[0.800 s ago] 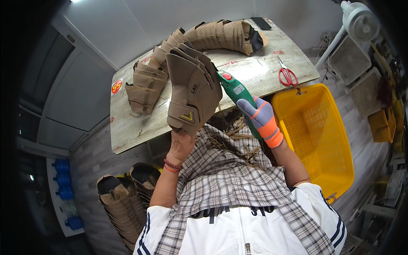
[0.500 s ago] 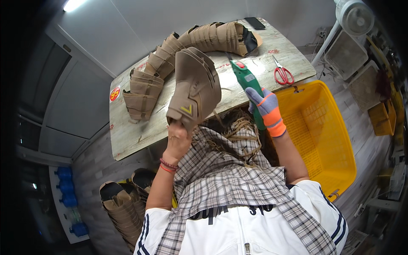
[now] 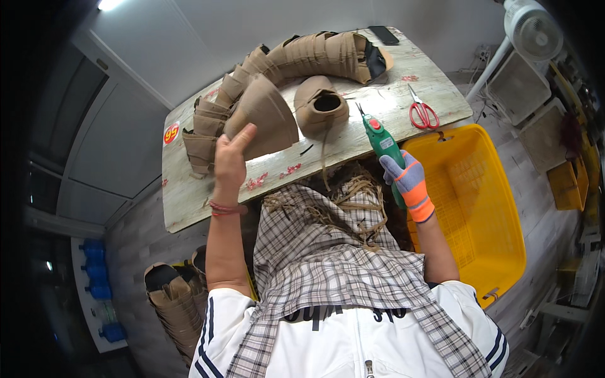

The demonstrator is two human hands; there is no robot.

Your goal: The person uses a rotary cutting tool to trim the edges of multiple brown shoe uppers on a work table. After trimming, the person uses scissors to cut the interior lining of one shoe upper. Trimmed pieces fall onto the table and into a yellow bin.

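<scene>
Tan shoe upper [image 3: 265, 116] (curved, stiff) in left hand [image 3: 230, 165]; right hand [image 3: 409, 183] grips green cutter [image 3: 383, 146].

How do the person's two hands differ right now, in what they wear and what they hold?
The left hand is bare, with a red band at the wrist; the right hand wears a grey and orange work glove. The left hand rests against a tan shoe upper over the wooden table; the right hand grips a green handheld power tool. The left hand is raised higher than the right. Both are lifted in front of the person.
</scene>
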